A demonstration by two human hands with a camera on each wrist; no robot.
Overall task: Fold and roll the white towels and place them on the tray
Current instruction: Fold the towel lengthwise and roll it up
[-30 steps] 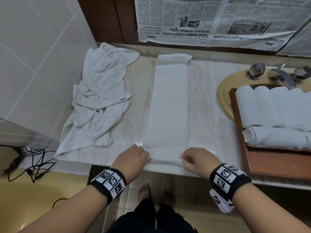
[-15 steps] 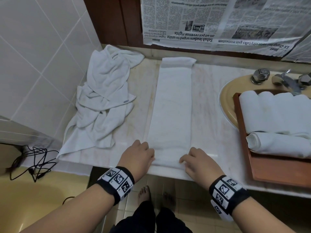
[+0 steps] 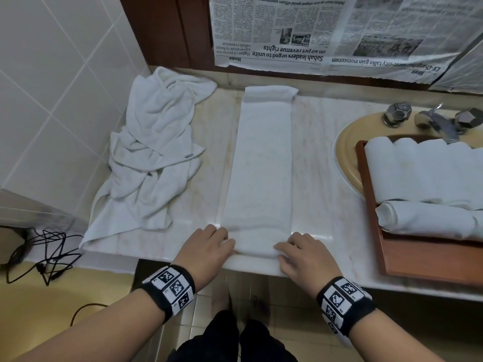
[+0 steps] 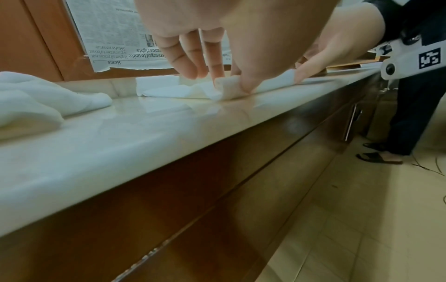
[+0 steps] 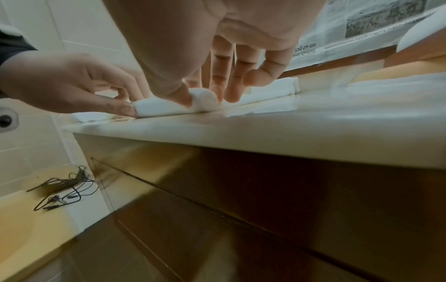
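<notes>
Head view: the folded towel (image 3: 261,168) lies as a long strip on the table (image 3: 321,178), its near end turned into a small roll at the front edge. Left hand (image 3: 206,246) and right hand (image 3: 303,254) each pinch one end of that roll between thumb and curled fingers. Rolled towels (image 3: 423,173) sit on the wooden tray (image 3: 428,259) over the sink (image 3: 347,142); a crumpled towel (image 3: 154,152) lies to the left.

White towels (image 3: 261,163); red-brown tray (image 3: 418,267); black-white checkered wristbands (image 3: 171,288).
</notes>
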